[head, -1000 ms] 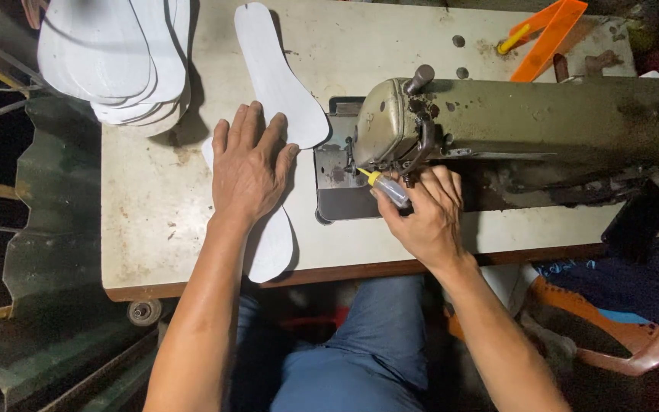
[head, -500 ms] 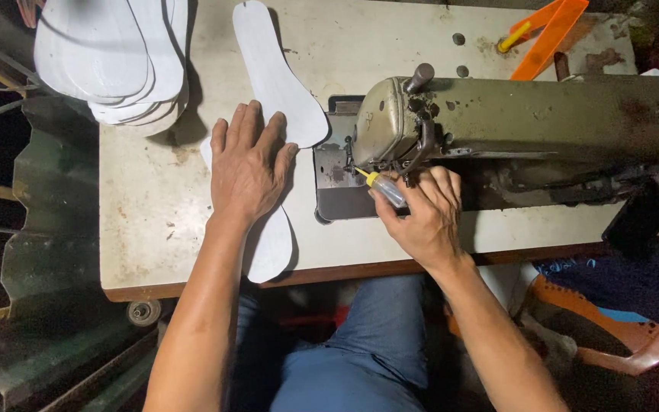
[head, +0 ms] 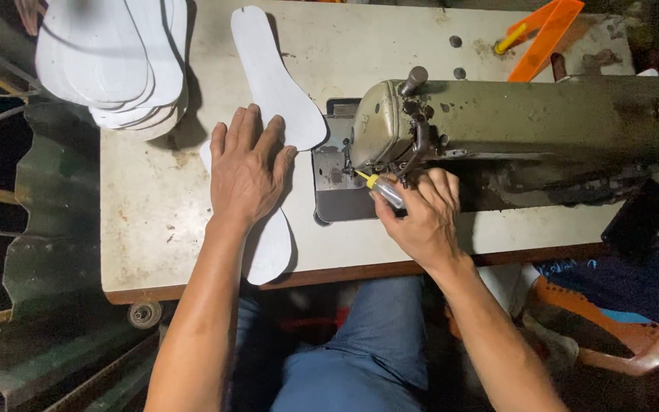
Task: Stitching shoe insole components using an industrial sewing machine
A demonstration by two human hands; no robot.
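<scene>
My left hand (head: 245,168) lies flat, fingers spread, on a white sole-shaped cut-out (head: 271,244) near the table's front edge. A second white cut-out (head: 272,76) stretches away past its fingertips. My right hand (head: 421,217) grips a small bottle with a yellow nozzle (head: 381,188). The nozzle tip points at the needle area of the olive-green sewing machine (head: 497,122), just above the grey needle plate (head: 337,194).
A stack of several white sole cut-outs (head: 112,57) sits at the table's far left corner. Orange plastic pieces (head: 543,27) lie at the back right. The worn table (head: 154,221) ends at a wooden front edge above my blue-trousered legs. An orange-and-white stool (head: 612,343) stands lower right.
None of the hands or pieces has visibly shifted; the bottle nozzle stays at the needle area.
</scene>
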